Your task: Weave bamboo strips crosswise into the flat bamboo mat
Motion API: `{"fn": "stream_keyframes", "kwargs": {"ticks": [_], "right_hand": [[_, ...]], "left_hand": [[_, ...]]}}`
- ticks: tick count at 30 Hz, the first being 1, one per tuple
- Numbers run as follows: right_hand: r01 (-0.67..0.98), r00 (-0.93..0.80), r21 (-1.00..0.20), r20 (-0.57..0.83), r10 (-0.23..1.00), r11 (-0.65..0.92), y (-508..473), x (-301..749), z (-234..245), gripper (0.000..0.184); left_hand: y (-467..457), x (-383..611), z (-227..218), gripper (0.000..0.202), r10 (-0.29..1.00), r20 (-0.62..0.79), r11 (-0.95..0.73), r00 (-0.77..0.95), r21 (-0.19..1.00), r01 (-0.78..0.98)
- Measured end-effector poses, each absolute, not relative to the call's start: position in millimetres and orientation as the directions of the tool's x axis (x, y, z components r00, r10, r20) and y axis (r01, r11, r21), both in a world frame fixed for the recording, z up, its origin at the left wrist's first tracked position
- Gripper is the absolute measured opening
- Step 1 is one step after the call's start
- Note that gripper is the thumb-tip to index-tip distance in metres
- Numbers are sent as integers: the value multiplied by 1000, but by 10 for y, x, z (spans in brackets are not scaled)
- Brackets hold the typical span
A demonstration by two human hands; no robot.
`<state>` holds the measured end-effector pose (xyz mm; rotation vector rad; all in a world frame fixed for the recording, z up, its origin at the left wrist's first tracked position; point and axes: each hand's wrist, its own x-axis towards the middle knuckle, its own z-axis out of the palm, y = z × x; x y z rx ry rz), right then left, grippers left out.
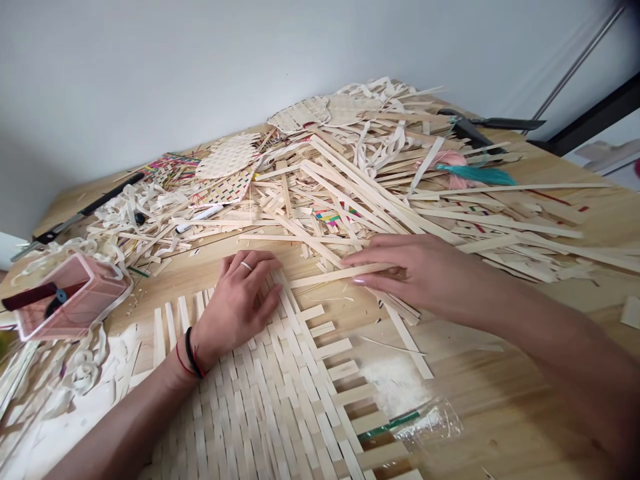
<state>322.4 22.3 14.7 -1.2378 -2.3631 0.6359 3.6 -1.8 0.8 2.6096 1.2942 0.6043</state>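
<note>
A mat of pale, flat bamboo-like strips [260,400] lies in front of me, with loose strip ends sticking out along its right side and far edge. My left hand [240,293] is on the mat's far part, its fingers bent over the edge and its thumb on the weave. To the right, my right hand [400,263] pinches a single flat strip [320,275] between thumb and fingers. The strip's left end reaches the mat's far right corner beside my left hand. Other loose strips run underneath my right hand.
Behind my hands spreads a heap of loose strips [370,193] with finished woven pieces [230,157]. A pink plastic basket [107,293] holding tools stands at the left. Dark-handled cutters [470,130] lie far right, and a white marker [200,218] lies mid-left. Clear plastic [435,423] lies near the mat.
</note>
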Motion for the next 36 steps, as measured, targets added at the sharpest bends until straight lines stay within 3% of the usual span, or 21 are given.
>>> {"fn": "stream_keyframes", "kwargs": {"ticks": [12,23,36], "right_hand": [[619,-455,-622,214,864,480,190,3128,141,36],[657,-416,-593,228,880,465,215,3141,114,33],[617,-487,-599,221,845,511,221,3126,4,34]], "left_hand": [[-31,48,17,28,827,271,-561,493,340,754],[-14,17,31,29,795,278,-606,539,368,705],[-24,8,21,38,760,343,-649,552,442,619]]}}
